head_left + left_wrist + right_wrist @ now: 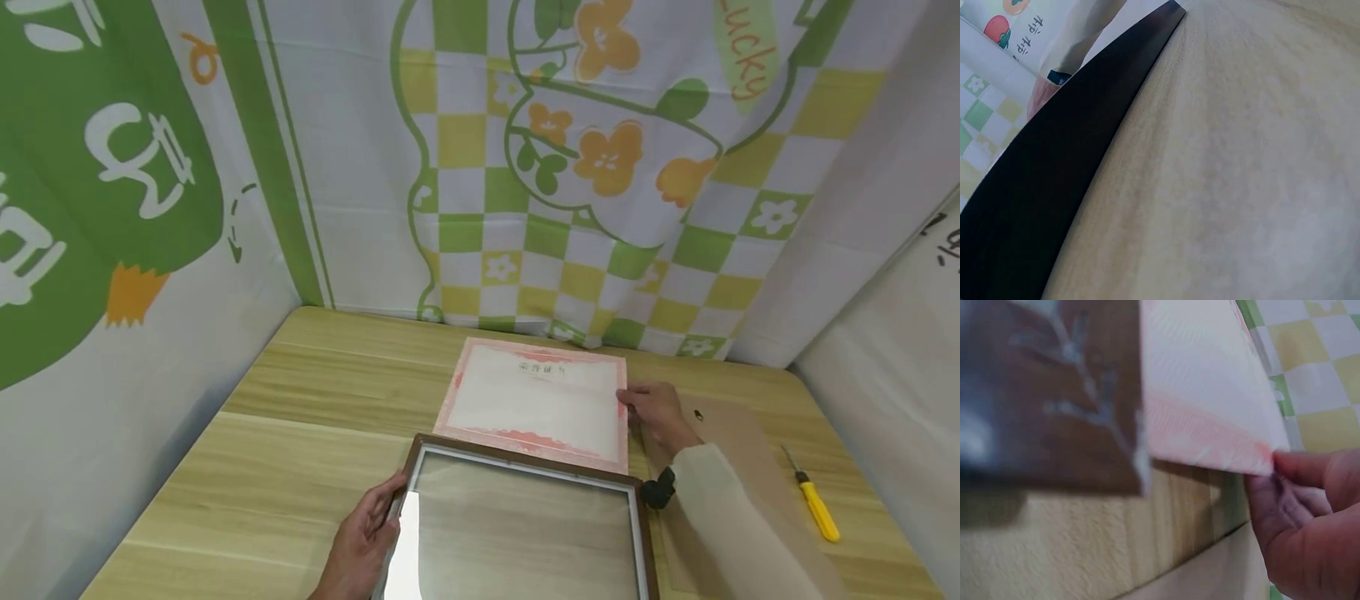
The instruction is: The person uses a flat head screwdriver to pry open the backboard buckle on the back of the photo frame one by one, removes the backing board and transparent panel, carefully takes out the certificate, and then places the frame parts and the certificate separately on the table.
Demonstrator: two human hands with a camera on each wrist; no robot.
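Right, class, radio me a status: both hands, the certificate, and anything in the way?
Left hand grips picture frame edge. Right hand pinches certificate edge, lifting it. Backing board and yellow screwdriver lie right, apart.

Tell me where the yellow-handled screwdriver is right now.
In the head view, the yellow-handled screwdriver lies on the wooden table at the far right, just beyond the brown backing board, untouched by either hand.

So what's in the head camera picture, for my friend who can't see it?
A person's right hand pinches the right edge of a pink-bordered certificate on a wooden table, while the left hand grips the left side of a brown picture frame in front of it. A yellow-handled tool lies at the right.
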